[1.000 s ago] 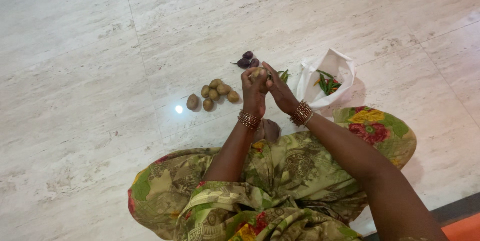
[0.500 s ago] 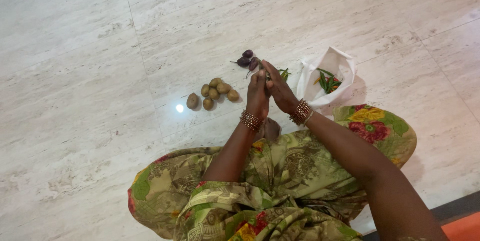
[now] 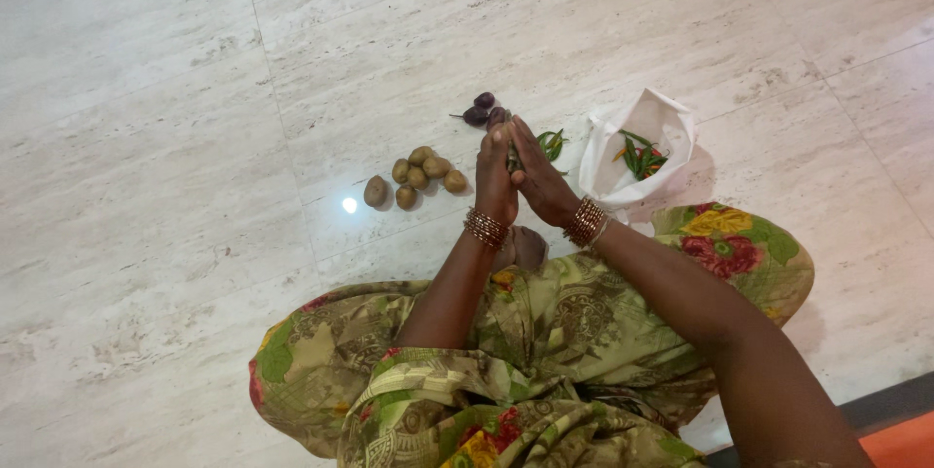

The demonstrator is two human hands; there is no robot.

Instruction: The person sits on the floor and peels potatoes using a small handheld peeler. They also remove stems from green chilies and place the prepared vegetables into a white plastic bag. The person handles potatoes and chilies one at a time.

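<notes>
Here, left hand (image 3: 495, 179) and right hand (image 3: 538, 176) pressed together, grip contents hidden, potatoes (image 3: 416, 177) left, bag (image 3: 637, 147) right, open floor (image 3: 146, 137) beyond.

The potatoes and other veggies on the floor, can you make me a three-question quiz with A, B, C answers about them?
1. Where do the potatoes lie?
A. Inside the white bag
B. On the floor, left of the hands
C. On the person's lap

2. What colour are the small round vegetables just beyond the fingertips?
A. Dark purple
B. Orange
C. White

3. How are the two hands held?
A. Far apart, flat on the floor
B. One inside the bag
C. Close together, palms facing, with something small between them

Answers:
1 B: the brown potatoes sit in a cluster on the pale floor, apart from the white bag.
2 A: they look dark purple against the tiles.
3 C: the left hand and right hand meet above the floor; what they pinch is too hidden to name.
</notes>
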